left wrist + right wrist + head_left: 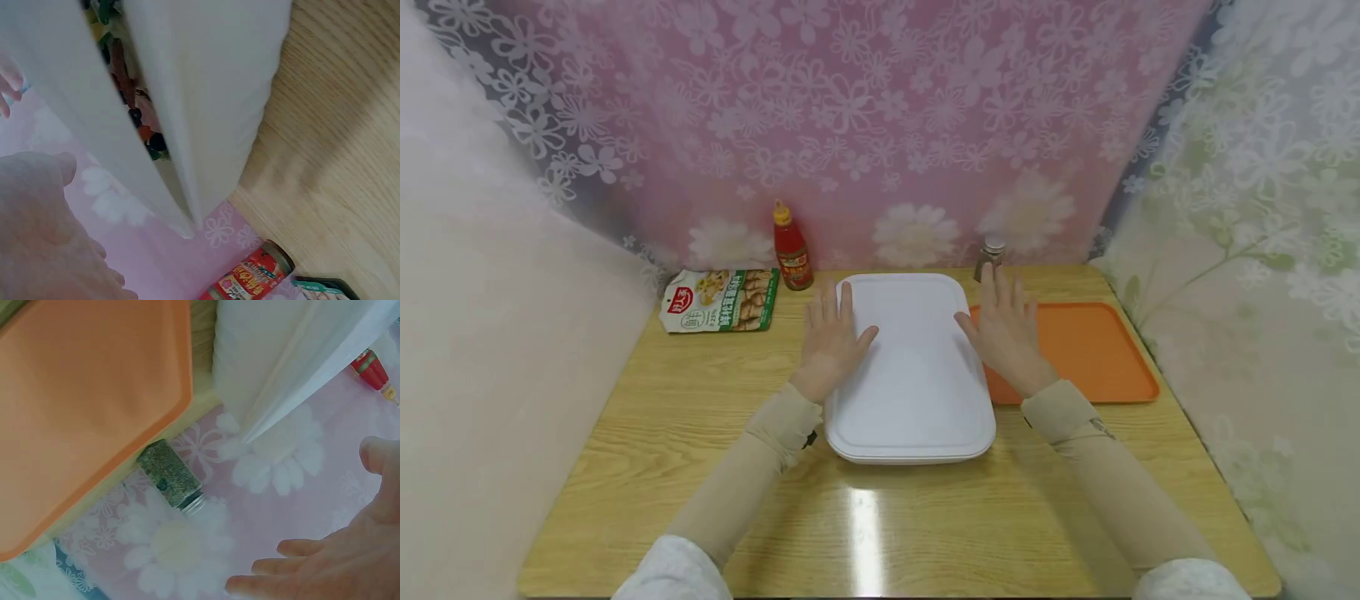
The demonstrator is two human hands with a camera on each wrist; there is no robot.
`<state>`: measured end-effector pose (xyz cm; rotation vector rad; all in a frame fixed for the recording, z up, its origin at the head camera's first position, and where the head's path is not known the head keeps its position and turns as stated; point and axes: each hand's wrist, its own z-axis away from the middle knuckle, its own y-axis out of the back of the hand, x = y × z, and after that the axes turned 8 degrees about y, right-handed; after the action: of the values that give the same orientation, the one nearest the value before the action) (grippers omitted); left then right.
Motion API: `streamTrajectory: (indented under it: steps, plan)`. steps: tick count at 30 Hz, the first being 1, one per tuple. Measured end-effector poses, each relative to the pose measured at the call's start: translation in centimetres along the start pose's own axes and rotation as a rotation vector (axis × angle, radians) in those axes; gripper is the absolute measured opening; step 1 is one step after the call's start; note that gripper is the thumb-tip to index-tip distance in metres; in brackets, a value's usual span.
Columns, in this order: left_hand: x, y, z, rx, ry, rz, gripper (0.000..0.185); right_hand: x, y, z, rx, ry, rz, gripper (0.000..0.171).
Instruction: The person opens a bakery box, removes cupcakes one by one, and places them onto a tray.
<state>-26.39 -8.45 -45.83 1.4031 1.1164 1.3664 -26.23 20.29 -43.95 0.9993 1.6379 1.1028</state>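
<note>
Here, two flat, released hands, left and right, flank one white lidded box.

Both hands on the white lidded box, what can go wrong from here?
1. In the left wrist view the lid gapes and food shows under it, so a tilt may spill it.
2. The right hand lies half over the orange tray; lifting the white box might drag the tray.
3. The spice jar and sauce bottle stand just behind, so a backward push could topple them.
</note>
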Motion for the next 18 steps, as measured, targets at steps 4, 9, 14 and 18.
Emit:
streamTrajectory:
  steps: [4, 9, 14, 18]
  plan:
    - [-1.0, -0.3, 0.1, -0.017, 0.017, -0.006, 0.096, 0.3, -0.5, 0.4, -0.024, -0.022, -0.017, 0.099]
    - [-1.7, -0.7, 0.1, -0.052, 0.065, 0.057, 0.101, 0.5, -1.2, 0.8, -0.025, -0.02, -0.006, 0.098]
    - [-2.2, -1.1, 0.0, -0.082, 0.117, 0.186, 0.099, 0.8, -1.7, 1.2, -0.015, -0.025, 0.026, 0.097]
    - [-2.6, -1.2, 0.0, -0.108, 0.128, 0.219, 0.091, 0.9, -2.1, 1.4, -0.024, -0.03, 0.014, 0.096]
